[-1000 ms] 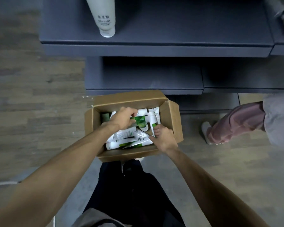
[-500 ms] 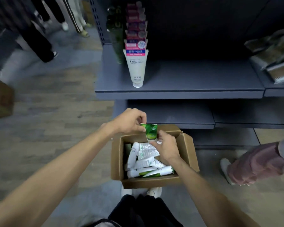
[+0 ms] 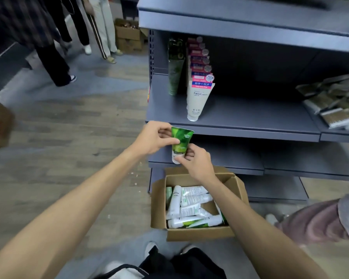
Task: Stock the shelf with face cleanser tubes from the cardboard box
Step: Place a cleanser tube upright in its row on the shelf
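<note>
Now both hands, left (image 3: 153,138) and right (image 3: 195,161), pinch one green tube (image 3: 179,143), above the box (image 3: 197,232). Carry step. Next: stand it on the shelf (image 3: 250,121) just ahead.

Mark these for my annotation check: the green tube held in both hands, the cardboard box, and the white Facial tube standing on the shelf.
green tube (image 3: 180,140): head view, on its green printed body.
cardboard box (image 3: 197,233): head view, on its near front wall.
white Facial tube (image 3: 196,101): head view, on its white body under the label.

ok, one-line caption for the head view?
Both hands, left hand and right hand, hold a green-and-white cleanser tube above the open cardboard box, before the grey shelf.
</note>
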